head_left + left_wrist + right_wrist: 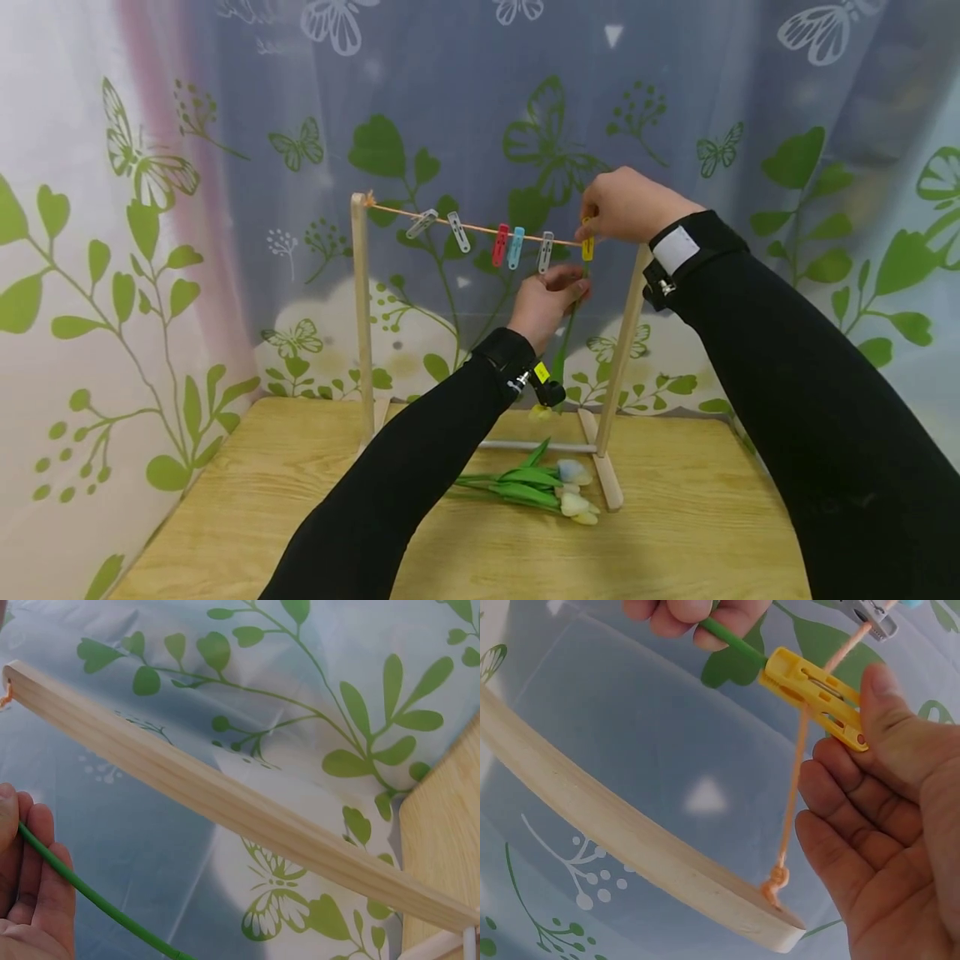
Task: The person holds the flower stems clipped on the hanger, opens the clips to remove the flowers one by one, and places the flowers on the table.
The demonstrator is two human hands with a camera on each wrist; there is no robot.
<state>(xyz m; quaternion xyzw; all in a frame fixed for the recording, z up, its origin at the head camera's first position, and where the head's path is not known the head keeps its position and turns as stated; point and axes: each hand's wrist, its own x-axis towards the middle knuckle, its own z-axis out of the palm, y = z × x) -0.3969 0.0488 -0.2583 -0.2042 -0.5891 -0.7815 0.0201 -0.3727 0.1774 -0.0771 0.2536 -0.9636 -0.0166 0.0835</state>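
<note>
My right hand (633, 202) pinches the tail end of a yellow clothespin (814, 697) between thumb and forefinger. The clothespin sits across an orange string (795, 784), and the tip of a green stem (735, 643) lies at its mouth. Just below, my left hand (546, 304) holds that stem between thumb and fingers. Upside down, the stem runs down to a pale yellow tulip head (540, 412), partly hidden behind the left wrist. To the left along the string hang grey clothespins (546, 252), a red clothespin (500, 245) and a light blue clothespin (516, 248).
The string is tied between two upright posts of a wooden stand (362, 317) on the wooden table (675, 500). More tulips (573, 502), white and pale blue, lie at its base. Behind hangs a curtain (450, 100) with leaf and butterfly prints.
</note>
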